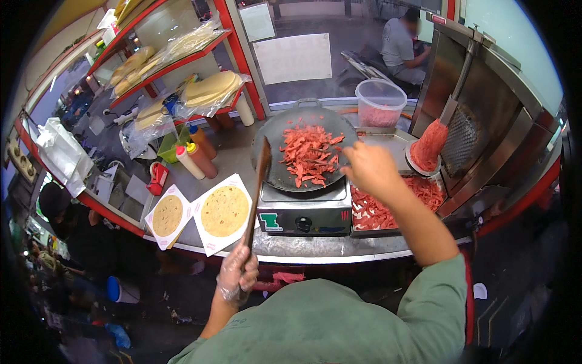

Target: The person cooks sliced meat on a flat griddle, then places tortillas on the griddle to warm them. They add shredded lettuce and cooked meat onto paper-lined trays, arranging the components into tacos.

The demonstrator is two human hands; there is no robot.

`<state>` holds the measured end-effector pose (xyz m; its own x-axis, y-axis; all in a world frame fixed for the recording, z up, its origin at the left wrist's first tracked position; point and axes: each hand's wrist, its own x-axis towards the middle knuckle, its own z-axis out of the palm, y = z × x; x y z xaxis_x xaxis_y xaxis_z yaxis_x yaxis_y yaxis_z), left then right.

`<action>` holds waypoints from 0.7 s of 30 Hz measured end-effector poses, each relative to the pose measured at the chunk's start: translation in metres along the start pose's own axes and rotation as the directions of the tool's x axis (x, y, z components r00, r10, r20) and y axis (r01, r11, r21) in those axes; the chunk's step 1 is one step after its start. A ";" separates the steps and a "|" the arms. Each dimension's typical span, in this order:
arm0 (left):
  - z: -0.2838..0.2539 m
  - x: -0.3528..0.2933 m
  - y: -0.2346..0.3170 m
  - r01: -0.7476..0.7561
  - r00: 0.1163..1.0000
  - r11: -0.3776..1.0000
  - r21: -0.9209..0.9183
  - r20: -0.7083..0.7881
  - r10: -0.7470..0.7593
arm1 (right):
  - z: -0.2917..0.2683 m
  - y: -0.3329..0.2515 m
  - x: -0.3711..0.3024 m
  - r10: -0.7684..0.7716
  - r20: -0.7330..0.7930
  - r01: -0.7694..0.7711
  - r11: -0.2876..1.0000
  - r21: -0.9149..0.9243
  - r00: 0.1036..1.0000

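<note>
Already, red meat strips [309, 151] heap the griddle pan [341, 124] while both tortillas [225, 210] lie bare, the left hand [234, 272] curled round a long utensil [260, 176], the right hand [371, 170] pinching indiscernibly.

Head-worn fisheye, looking steeply down

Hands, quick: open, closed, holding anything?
Left hand: closed, holding a long brown tool.
Right hand: fingers curled near the meat; whether it holds anything cannot be told.
</note>
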<state>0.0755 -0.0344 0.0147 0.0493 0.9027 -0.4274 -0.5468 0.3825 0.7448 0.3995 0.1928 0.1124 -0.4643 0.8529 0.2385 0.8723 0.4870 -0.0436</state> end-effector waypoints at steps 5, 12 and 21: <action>-0.002 0.016 0.016 0.117 0.983 0.990 0.083 0.134 -0.127 | 0.059 -0.008 0.008 0.071 -0.019 -0.069 0.995 0.066 0.997; -0.035 0.072 0.083 0.038 0.985 0.988 0.153 0.163 -0.063 | -0.016 0.097 0.037 0.350 0.473 -0.546 0.744 0.384 0.809; -0.039 0.079 0.108 0.118 0.935 0.992 0.051 0.331 -0.128 | 0.016 -0.003 0.072 0.353 -0.041 -0.327 0.900 0.289 0.935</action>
<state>-0.0122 0.0708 0.0419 0.3930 0.8602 -0.3250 -0.4942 0.4957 0.7142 0.3613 0.2560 0.1146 -0.1199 0.9614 0.2475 0.8921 0.2137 -0.3980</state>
